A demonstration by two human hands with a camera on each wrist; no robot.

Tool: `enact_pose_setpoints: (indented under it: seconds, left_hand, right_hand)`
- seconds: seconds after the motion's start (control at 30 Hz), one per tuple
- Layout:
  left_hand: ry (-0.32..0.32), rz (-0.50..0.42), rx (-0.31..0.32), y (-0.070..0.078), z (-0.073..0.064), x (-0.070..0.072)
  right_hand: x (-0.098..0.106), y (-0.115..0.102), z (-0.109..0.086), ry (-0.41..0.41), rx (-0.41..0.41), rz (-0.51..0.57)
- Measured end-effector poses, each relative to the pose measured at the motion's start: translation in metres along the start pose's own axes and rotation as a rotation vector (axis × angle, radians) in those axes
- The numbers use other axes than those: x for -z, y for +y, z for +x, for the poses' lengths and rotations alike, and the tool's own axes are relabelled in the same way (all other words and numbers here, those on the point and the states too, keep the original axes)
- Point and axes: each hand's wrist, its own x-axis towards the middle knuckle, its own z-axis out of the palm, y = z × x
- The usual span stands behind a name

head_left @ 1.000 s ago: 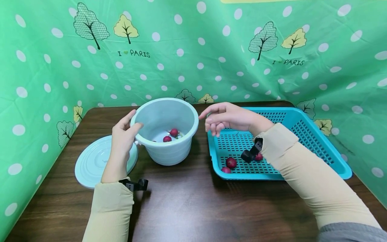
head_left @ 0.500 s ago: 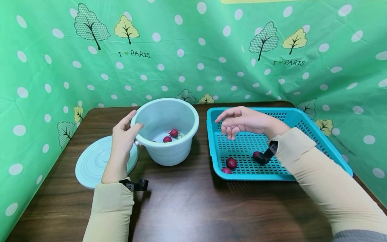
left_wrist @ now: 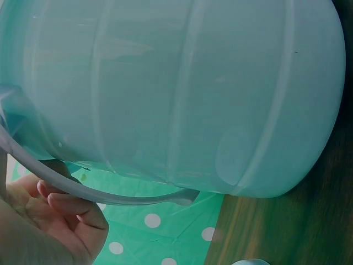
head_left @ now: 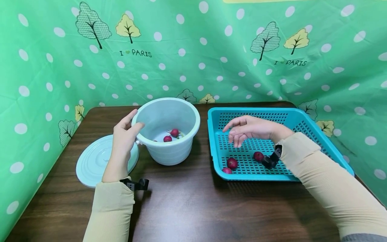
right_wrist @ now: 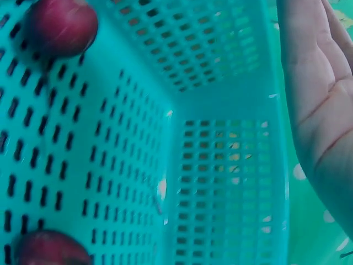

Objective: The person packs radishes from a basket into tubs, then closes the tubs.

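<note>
My left hand [head_left: 122, 139] grips the rim of a pale blue plastic bucket [head_left: 170, 154], thumb over the edge. In the left wrist view the bucket's handle [left_wrist: 110, 195] hangs across the fingers. Two red radishes [head_left: 174, 132] show inside the bucket, and a sliver of another is mostly hidden by the near wall. Above a turquoise slotted basket [head_left: 257, 176] hovers my right hand [head_left: 254, 129], fingers loosely bent and holding nothing. Below it lie a radish [head_left: 258, 156] in mid-basket and two more, one radish [head_left: 232, 163] beside a paler radish [head_left: 227, 170], in the near left corner.
A pale blue round lid [head_left: 92, 163] lies left of the bucket, partly behind my left forearm. Everything stands on a dark wooden table [head_left: 187, 208]. Green polka-dot cloth [head_left: 187, 60] rises behind and at both sides.
My right hand has moved right, away from the bucket's rim, and sunk lower over the basket. The left hand and the bucket stay in place.
</note>
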Motion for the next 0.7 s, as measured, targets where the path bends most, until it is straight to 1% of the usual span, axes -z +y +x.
enact_pose_setpoints:
  seconds: [0.17,0.47,0.7]
  left_hand:
    - [0.009,-0.001,-0.005,0.0,0.001,-0.001]
    - [0.006,-0.024,-0.012,-0.003,0.002,0.0]
    - [-0.008,-0.027,-0.019,-0.003,0.001,0.0]
  right_hand:
    - [0.006,0.013,0.0,-0.055,-0.045,0.023]
    - [0.011,0.029,0.004,-0.124,-0.214,0.057]
    - [0.013,0.041,0.008,-0.164,-0.314,0.032]
